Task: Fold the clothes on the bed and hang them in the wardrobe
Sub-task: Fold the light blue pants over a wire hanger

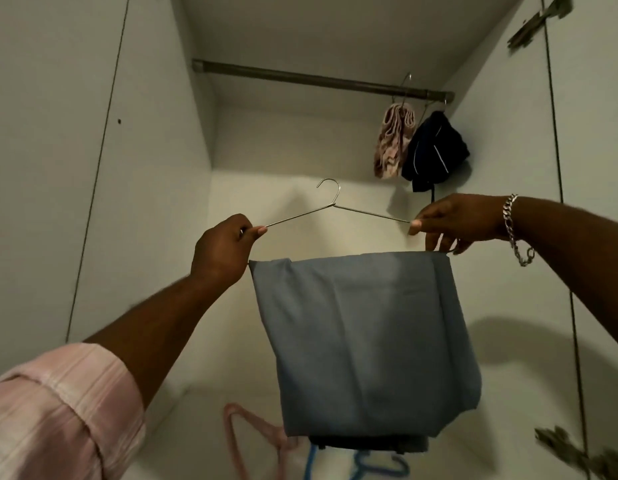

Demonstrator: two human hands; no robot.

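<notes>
We hold a wire hanger (335,213) up inside the wardrobe (155,140), our left hand (221,251) pinching its left end and our right hand (454,221) (bracelet (512,230) at the wrist) pinching the right, fingers (416,224) closed on the wire. A folded blue cloth (363,341) drapes over its bar. Two garments hang from the rail (300,77) beyond: a pink one (392,143) and a dark one (435,150).

Interior of a white wardrobe (272,140) under dim light: plain side panels, a dark metal rail (300,77) spanning the top, and metal door hinges (539,22) at the right edge.
</notes>
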